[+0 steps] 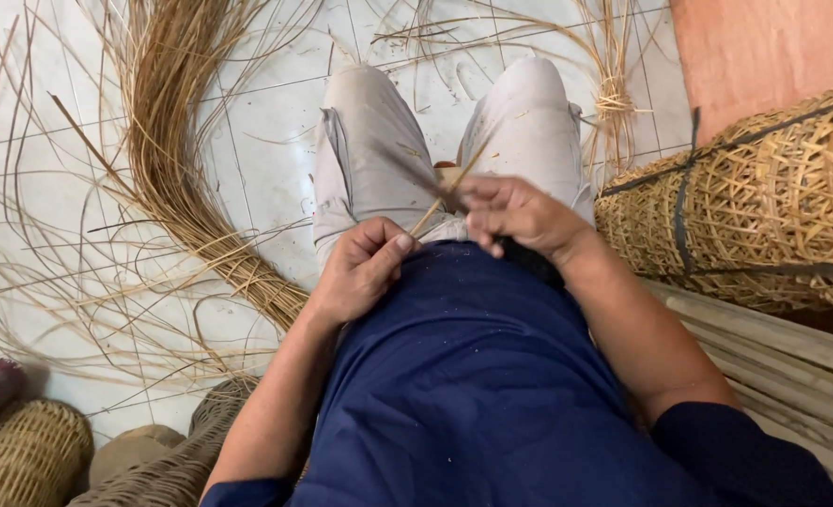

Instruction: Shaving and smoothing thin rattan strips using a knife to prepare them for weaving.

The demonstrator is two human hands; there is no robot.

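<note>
A thin pale rattan strip (435,202) is held over the lap in both hands.

The strip is pinched by the left hand (365,268) near its low end, and a dark thin blade (416,174), blurred here, is gripped by the right hand (515,216) and laid against it. For a clean cut, the strip should be kept tight and the blade kept flat and pointed away from the fingers. A big bundle of long tan rattan strands (182,141) is spread on the white tiled floor (266,122), and a woven rattan basket (764,197) is lying close by on the right.
</note>
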